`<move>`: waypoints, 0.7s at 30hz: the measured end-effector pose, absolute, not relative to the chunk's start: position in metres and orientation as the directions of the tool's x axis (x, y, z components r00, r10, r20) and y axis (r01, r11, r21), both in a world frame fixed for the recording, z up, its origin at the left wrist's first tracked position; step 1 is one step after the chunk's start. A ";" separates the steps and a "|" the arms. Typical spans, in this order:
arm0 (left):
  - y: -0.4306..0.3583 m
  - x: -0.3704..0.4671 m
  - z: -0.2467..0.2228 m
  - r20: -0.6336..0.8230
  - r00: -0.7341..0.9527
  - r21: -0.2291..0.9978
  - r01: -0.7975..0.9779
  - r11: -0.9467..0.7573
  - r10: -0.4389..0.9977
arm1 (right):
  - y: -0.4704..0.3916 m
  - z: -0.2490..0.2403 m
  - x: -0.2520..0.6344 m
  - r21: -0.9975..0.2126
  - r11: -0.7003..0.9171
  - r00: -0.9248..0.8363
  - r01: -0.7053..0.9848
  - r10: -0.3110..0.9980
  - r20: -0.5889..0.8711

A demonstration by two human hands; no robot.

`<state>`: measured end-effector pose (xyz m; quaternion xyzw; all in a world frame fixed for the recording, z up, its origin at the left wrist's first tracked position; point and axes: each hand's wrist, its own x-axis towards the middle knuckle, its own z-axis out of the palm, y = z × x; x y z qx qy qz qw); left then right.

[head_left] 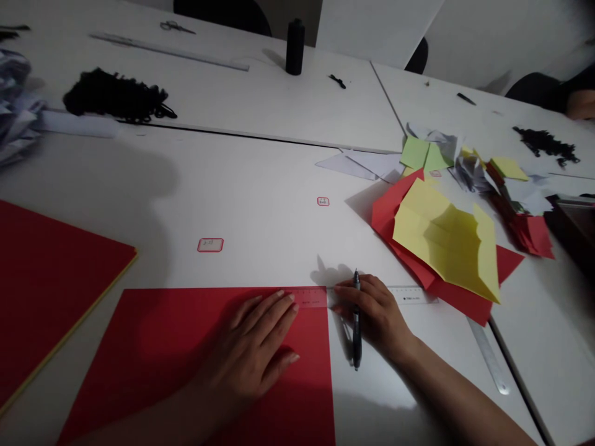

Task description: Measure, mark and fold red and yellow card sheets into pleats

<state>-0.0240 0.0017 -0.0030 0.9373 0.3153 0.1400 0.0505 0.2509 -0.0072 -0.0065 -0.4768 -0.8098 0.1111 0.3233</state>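
Hands apart: left hand [255, 341] spread flat on red sheet [304, 390], fingers by clear ruler [416, 296] laid along sheet's far edge and jutting past its right corner; right hand [376, 313] gripping black pen [356, 334], fingertips seemingly on ruler too. Creased yellow paper [444, 232] farther right.

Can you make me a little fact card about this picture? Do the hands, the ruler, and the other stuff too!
Left hand: left hand flat on a red sheet, fingertips by the ruler
Right hand: right hand holding a black pen
Ruler: clear ruler, partly over the red sheet, partly beyond its right edge
Right side: creased yellow paper over red paper
Far side: upright black bottle; scissors
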 end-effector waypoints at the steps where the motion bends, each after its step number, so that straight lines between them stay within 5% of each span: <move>1: 0.002 -0.024 -0.003 0.231 0.766 0.177 0.573 -0.800 0.600 | -0.007 -0.006 0.251 -0.490 0.521 -0.336 0.699 0.844 0.419; 21: 0.002 -0.024 -0.004 0.242 0.753 0.198 0.579 -0.791 0.612 | -0.006 -0.005 0.250 -0.471 0.514 -0.333 0.717 0.846 0.417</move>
